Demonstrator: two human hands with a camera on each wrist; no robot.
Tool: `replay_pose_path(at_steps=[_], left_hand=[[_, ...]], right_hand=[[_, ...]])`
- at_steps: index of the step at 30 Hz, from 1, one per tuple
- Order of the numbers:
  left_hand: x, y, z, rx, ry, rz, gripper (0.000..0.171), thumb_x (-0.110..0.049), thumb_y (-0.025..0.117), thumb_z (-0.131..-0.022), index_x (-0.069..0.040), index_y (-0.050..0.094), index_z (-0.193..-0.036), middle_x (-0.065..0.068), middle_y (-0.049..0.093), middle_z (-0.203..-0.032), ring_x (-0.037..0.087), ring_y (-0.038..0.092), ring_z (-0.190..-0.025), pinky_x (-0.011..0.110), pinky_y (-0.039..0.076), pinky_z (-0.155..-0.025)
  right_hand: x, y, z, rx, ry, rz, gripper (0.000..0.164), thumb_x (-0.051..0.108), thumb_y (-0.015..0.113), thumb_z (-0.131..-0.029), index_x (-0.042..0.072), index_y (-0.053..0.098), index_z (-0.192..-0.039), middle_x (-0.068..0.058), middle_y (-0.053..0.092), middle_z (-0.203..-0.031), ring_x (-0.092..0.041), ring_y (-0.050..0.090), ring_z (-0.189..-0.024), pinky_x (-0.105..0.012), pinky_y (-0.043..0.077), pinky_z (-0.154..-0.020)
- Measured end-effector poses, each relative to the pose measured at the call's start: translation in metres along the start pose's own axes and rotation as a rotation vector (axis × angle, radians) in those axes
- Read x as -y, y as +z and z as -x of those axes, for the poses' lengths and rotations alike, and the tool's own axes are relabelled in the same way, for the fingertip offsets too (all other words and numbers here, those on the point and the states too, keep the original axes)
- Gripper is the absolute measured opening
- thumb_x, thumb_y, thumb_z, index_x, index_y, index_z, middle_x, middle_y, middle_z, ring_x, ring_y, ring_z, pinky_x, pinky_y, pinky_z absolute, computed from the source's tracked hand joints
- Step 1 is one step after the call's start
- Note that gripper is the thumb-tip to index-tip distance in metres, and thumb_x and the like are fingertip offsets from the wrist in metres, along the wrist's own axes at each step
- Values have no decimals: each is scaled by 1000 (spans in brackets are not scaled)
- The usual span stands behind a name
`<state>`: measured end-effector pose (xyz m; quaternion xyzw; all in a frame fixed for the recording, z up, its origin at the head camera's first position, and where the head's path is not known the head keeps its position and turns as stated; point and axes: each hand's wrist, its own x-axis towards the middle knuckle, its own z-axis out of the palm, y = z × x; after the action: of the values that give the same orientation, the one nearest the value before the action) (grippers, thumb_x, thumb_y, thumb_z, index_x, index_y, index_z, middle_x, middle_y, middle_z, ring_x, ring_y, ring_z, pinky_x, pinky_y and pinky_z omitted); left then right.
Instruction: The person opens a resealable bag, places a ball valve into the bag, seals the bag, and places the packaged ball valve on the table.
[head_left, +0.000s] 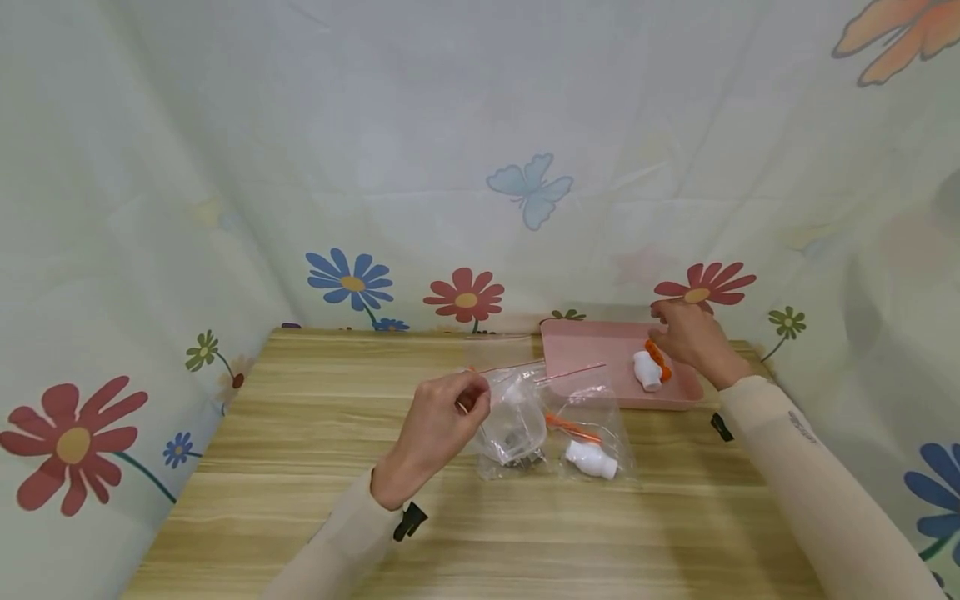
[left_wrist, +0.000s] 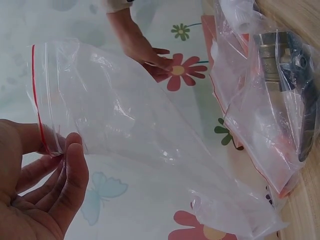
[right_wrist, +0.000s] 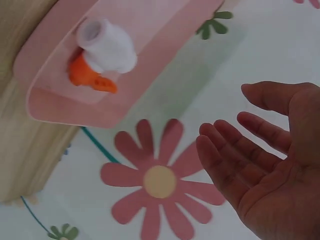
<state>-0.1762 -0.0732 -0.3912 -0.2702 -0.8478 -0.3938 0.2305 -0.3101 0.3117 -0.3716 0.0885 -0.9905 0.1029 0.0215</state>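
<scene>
Thumb and fingertips of my left hand [head_left: 438, 417] pinch the red-striped top edge of a clear zip bag [left_wrist: 110, 115], which hangs spread out with nothing showing inside. My right hand [head_left: 697, 337] is above the right end of the pink tray [head_left: 581, 350], fingers loosely bent and holding nothing in the right wrist view. Below that hand, in the tray, lies a white ball valve [right_wrist: 110, 47] with an orange handle [right_wrist: 86, 72]. Beyond the held bag, the left wrist view shows a brass valve [left_wrist: 272, 60] with a dark handle inside another clear bag.
On the wooden table [head_left: 315, 467], a clear bag holds a second white valve [head_left: 592, 460] with an orange handle [head_left: 573, 428]. It lies in front of the tray, to the right of the held bag. A flower-printed curtain [head_left: 420, 125] hangs behind and at both sides of the table.
</scene>
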Motion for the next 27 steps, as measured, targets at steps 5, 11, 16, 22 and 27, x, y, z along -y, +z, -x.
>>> replay_pose_path(at_steps=[5, 11, 16, 22, 27], left_hand=[[-1, 0, 0, 4, -1, 5, 4, -5, 68, -87, -8, 70, -84, 1, 68, -72, 6, 59, -61, 14, 51, -58], [-2, 1, 1, 4, 0, 9, 4, -4, 70, -86, -8, 70, -85, 0, 68, -72, 6, 59, -61, 13, 50, -58], [-3, 1, -1, 16, -3, 19, 3, -6, 68, -88, -7, 70, -86, 0, 69, -73, 6, 60, -62, 13, 51, -58], [-4, 0, 0, 25, -20, 28, 1, -4, 71, -86, -4, 71, -87, 1, 69, -74, 6, 60, -62, 13, 51, -58], [-4, 1, 2, 38, -29, 34, 2, -6, 71, -87, -5, 70, -86, 1, 69, -74, 7, 60, -63, 13, 51, -58]], right_hand=[[-19, 18, -11, 17, 13, -29, 37, 18, 60, -92, -6, 57, -120, -28, 63, -113, -42, 60, -97, -58, 51, -83], [-45, 41, -20, 51, 35, -71, 38, 21, 60, -94, -7, 58, -120, -27, 63, -107, -38, 60, -88, -53, 52, -80], [-60, 54, -25, 67, 80, -87, 40, 23, 57, -97, -8, 57, -122, -27, 65, -104, -33, 61, -83, -48, 53, -75], [-71, 64, -28, 128, 146, -104, 40, 21, 56, -98, -9, 52, -125, -28, 63, -106, -34, 59, -84, -44, 52, -72], [-76, 72, -30, 168, 152, -107, 37, 20, 55, -99, -7, 53, -123, -23, 65, -101, -31, 57, -82, -43, 50, -74]])
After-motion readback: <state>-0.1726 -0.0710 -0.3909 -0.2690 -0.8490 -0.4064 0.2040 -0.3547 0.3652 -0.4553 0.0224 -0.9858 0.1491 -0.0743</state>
